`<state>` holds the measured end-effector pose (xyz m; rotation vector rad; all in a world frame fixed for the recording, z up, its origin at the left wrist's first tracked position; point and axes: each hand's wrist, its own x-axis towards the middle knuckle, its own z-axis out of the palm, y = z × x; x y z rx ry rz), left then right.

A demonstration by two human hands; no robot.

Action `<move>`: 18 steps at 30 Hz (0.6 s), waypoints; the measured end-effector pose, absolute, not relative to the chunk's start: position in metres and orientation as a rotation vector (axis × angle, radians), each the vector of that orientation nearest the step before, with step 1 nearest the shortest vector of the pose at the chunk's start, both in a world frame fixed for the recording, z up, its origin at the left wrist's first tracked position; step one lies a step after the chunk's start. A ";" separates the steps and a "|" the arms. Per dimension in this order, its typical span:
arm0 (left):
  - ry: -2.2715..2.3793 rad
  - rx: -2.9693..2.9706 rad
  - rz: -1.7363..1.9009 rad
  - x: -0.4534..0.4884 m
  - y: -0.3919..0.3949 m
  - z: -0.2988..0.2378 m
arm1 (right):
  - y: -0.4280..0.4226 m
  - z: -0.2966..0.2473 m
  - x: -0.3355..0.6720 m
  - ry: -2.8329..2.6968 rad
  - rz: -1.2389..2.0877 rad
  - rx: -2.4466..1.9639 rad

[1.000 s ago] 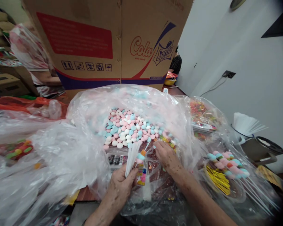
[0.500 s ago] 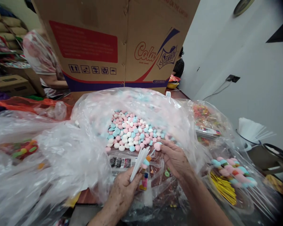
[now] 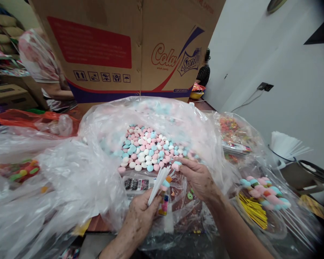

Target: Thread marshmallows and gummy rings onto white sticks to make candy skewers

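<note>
My left hand (image 3: 143,212) is closed around a bundle of thin white sticks (image 3: 158,182), which point up and away. Beside the bundle, past the fingers, show an orange candy (image 3: 169,178) and a blue-and-pink one, partly hidden by the sticks. Between thumb and fingers, my right hand (image 3: 196,176) pinches a pink and blue marshmallow (image 3: 176,165) close to the stick tips. Just beyond both hands, a large clear plastic bag (image 3: 202,126) lies open, with many pink, white and blue marshmallows (image 3: 144,147) in its mouth.
A tall cardboard box (image 3: 97,46) stands behind the bag. At right are finished-looking candy skewers (image 3: 270,194), a tub of gold twist ties (image 3: 252,210) and a holder of white sticks (image 3: 288,145). Crumpled plastic (image 3: 78,180) covers the left. Two people are beyond the box.
The marshmallow in my right hand now shows blue on top along with pink, where mostly pink showed before. Both hands stay close together; the whole view has shifted slightly.
</note>
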<state>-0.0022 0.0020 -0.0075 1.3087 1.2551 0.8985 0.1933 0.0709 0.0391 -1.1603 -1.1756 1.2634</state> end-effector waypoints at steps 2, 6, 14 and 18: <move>1.258 1.303 0.901 -0.002 0.002 -0.005 | 0.071 0.041 0.196 -1.352 1.123 -1.214; 1.299 1.309 0.913 -0.002 0.001 0.000 | 0.069 0.048 0.196 -1.621 0.919 -1.212; 1.313 1.259 0.942 -0.004 0.001 -0.010 | 0.060 0.034 0.182 -1.642 0.880 -1.236; 1.269 1.217 1.014 -0.003 0.001 -0.012 | 0.054 0.023 0.175 -1.591 0.951 -1.201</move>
